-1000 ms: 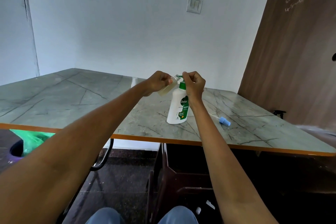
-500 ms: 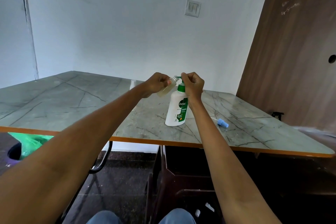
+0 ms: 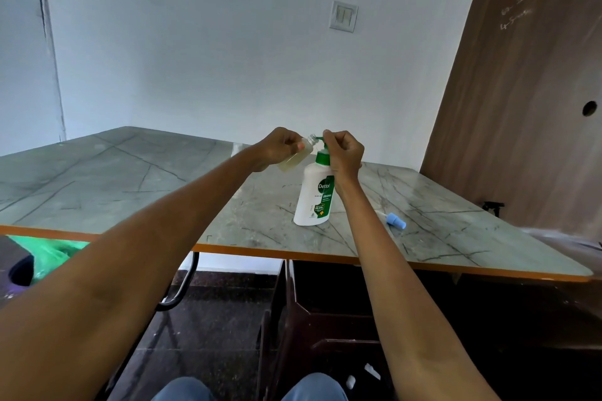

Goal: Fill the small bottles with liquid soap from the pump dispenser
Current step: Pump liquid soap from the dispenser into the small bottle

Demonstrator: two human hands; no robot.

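nothing much has shifted since a second ago: both hands stay at the pump. left hand (image 3: 279, 148) grips the small bottle (image 3: 298, 157) tilted, its open mouth right at the green spout (image 3: 318, 139) so soap should fall straight in; some pale liquid already sits inside. right hand (image 3: 344, 153) curls over the pump head of the soap dispenser (image 3: 314, 198), likely to press it. a blue cap (image 3: 395, 221) lies well apart on the table (image 3: 130, 192), with open room toward the orange front edge.

Both arms out; left hand (image 3: 280, 148) & right hand (image 3: 343, 153) fingers curled.
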